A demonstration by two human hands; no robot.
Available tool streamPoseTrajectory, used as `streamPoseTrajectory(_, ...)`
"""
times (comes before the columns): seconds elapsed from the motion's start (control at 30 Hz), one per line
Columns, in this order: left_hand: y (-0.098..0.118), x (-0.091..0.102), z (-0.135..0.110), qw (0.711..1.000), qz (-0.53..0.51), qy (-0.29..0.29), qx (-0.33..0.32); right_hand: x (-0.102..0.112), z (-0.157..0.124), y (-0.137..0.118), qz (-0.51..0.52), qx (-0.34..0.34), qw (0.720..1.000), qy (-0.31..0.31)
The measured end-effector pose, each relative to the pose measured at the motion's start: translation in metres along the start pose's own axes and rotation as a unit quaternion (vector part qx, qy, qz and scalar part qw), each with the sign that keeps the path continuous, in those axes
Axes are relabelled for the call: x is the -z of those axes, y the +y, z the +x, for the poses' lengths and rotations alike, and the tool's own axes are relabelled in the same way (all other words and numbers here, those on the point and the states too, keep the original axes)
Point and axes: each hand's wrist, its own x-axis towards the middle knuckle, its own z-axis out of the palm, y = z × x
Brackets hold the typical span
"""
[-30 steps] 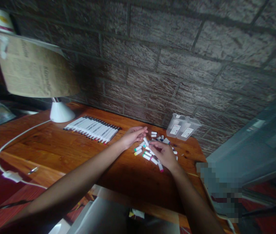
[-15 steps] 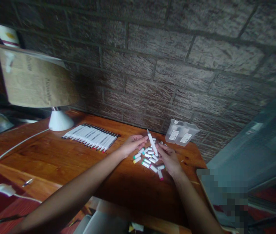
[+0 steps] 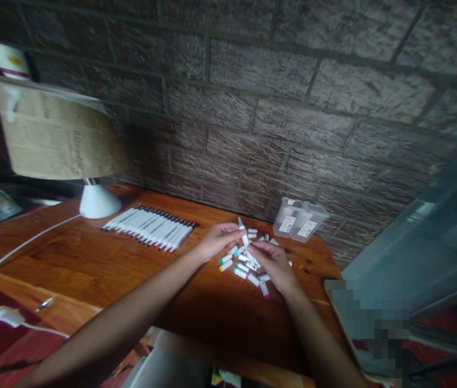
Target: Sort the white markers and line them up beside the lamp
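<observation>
A white marker (image 3: 245, 238) stands tilted between my two hands, its tapered tip pointing up and away. My left hand (image 3: 221, 241) pinches its upper part with fingers closed. Lower on the barrel, my right hand (image 3: 272, 263) grips it, thumb and fingers wrapped round. Beneath and around both hands lie loose marker caps (image 3: 241, 273), white with green, yellow, teal and pink ends. Some caps are hidden by my right hand. To the left, a row of white markers (image 3: 151, 226) lies side by side, with dark ends towards the wall.
Two clear plastic boxes (image 3: 302, 221) with labels stand at the back right of the wooden table (image 3: 131, 275). A lamp (image 3: 98, 200) with a newsprint shade is at the left, its white cord (image 3: 4, 256) running over the front edge. A brick wall (image 3: 228, 124) rises behind.
My right hand has moved left and slightly up along the marker, closer to my left hand. The marker has shifted a little left. My left hand has hardly moved.
</observation>
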Motion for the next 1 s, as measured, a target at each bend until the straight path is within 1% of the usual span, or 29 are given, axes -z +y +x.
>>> streamPoseTrajectory(0.17, -0.001, -0.003, -0.001, 1.0, -0.001, -0.013, 0.0, -0.003, -0.002, 0.001, -0.01, 0.007, 0.998, -0.067)
streamPoseTrajectory(0.27, -0.003, -0.004, 0.0, 1.0, 0.008, -0.017, -0.004, -0.003, -0.001, 0.005, -0.01, 0.016, 0.996, -0.084)
streamPoseTrajectory(0.33, -0.005, -0.003, 0.001, 0.999, 0.029, -0.016, -0.006, -0.002, 0.0, 0.008, -0.012, 0.019, 0.997, -0.072)
streamPoseTrajectory(0.4, -0.008, -0.002, 0.002, 0.999, 0.047, 0.001, -0.01, -0.001, 0.001, 0.008, -0.021, 0.018, 0.998, -0.052)
streamPoseTrajectory(0.5, -0.015, 0.0, 0.006, 0.997, 0.049, 0.061, -0.02, 0.0, 0.0, 0.005, -0.033, 0.014, 0.999, -0.025)
streamPoseTrajectory(0.63, -0.024, 0.009, 0.012, 0.986, 0.03, 0.163, -0.014, 0.001, -0.001, 0.001, -0.03, 0.011, 0.999, 0.005)
streamPoseTrajectory(0.7, -0.025, 0.014, 0.015, 0.981, 0.013, 0.192, -0.012, 0.001, -0.001, 0.001, -0.033, 0.01, 0.999, 0.012)
streamPoseTrajectory(0.83, -0.022, 0.016, 0.016, 0.98, -0.011, 0.2, -0.018, 0.003, 0.001, 0.002, -0.039, 0.022, 0.999, 0.013)
streamPoseTrajectory(1.0, -0.019, 0.009, 0.012, 0.985, -0.017, 0.171, 0.014, 0.003, 0.003, 0.004, -0.041, 0.049, 0.998, 0.015)
